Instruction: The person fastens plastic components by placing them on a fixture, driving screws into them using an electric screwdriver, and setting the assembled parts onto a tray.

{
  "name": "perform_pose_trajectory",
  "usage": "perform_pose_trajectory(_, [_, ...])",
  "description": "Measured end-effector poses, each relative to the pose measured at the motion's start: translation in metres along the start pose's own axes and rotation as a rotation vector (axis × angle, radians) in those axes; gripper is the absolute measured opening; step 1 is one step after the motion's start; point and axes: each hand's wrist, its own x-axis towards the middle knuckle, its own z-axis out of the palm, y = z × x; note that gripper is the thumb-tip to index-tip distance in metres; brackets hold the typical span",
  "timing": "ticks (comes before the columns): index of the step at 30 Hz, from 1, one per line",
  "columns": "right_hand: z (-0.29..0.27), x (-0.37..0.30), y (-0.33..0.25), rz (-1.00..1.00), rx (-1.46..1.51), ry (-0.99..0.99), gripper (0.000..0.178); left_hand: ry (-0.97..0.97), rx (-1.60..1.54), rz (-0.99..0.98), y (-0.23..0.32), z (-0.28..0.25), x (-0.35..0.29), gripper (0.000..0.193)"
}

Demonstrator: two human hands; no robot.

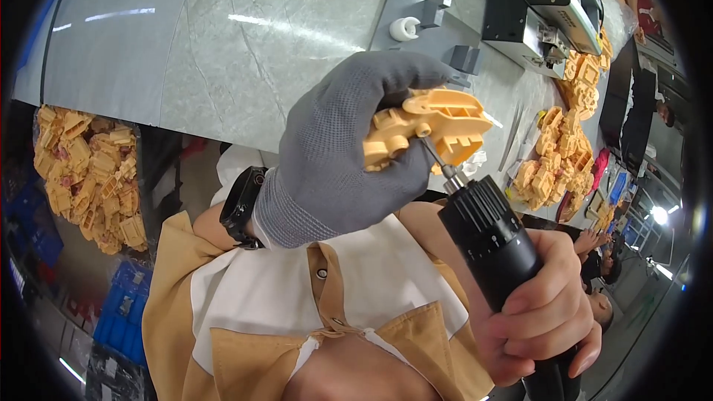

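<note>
My left hand (345, 148), in a grey knit glove, is closed round an orange-yellow plastic part (449, 130) and holds it up over the table's near edge. The part is moulded with round bosses and hollow pockets; its left end is hidden in my palm. Bare and wrapped round its black body, my right hand (546, 308) grips a black electric screwdriver (497, 241). The thin bit (433, 154) points up and left, its tip at or very close to a round boss on the part. Whether a screw sits there I cannot make out.
Beyond my hands a grey fixture plate (434, 33) with a white ring lies on the grey table (245, 52). A black machine (546, 15) stands at the far right. Orange parts heap at the right (557, 156) and in a bin (93, 178) at left. Other people are at right.
</note>
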Motion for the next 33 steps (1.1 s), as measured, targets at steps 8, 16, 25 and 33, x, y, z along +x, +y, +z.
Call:
perform_pose_trajectory(8, [0.0013, -0.0040, 0.0056, 0.029, 0.032, 0.009, 0.030, 0.021, 0.039, 0.062, -0.0051, -0.0026, -0.0017, 0.050])
perform_pose_trajectory(16, [0.0074, -0.0070, 0.0067, 0.037, 0.060, 0.024, 0.030, 0.002, 0.052, 0.047, -0.0023, -0.0048, 0.0013, 0.051])
perform_pose_trajectory(25, [0.0074, -0.0067, 0.0083, 0.042, 0.083, 0.053, 0.029, 0.022, 0.035, 0.027, -0.0053, -0.0040, -0.0023, 0.052])
perform_pose_trajectory(33, [-0.0003, -0.0097, 0.0017, 0.049, 0.112, 0.073, 0.028, 0.026, 0.011, 0.050, -0.0083, -0.0039, -0.0046, 0.052])
